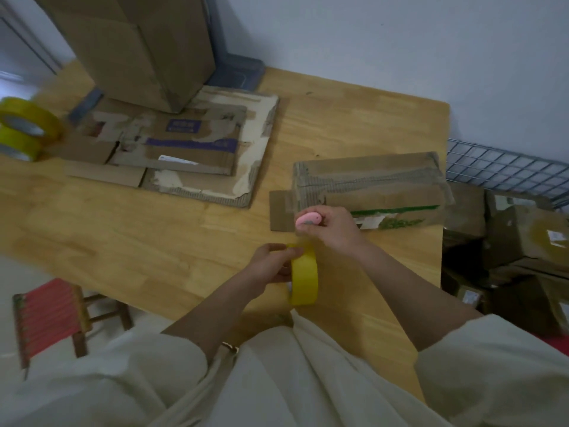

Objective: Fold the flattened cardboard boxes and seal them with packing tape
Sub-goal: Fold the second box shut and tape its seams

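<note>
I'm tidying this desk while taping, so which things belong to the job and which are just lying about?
In use:
yellow tape roll, held by left hand
pink cutter, held by right hand
long folded cardboard box
flattened cardboard pile

Lying about:
two spare yellow tape rolls
red-seated wooden stool
wire grid panel

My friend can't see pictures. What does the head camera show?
A person's left hand holds a yellow packing tape roll while the right hand grips a small pink cutter, above a wooden table with flattened brown cardboard boxes.
</note>
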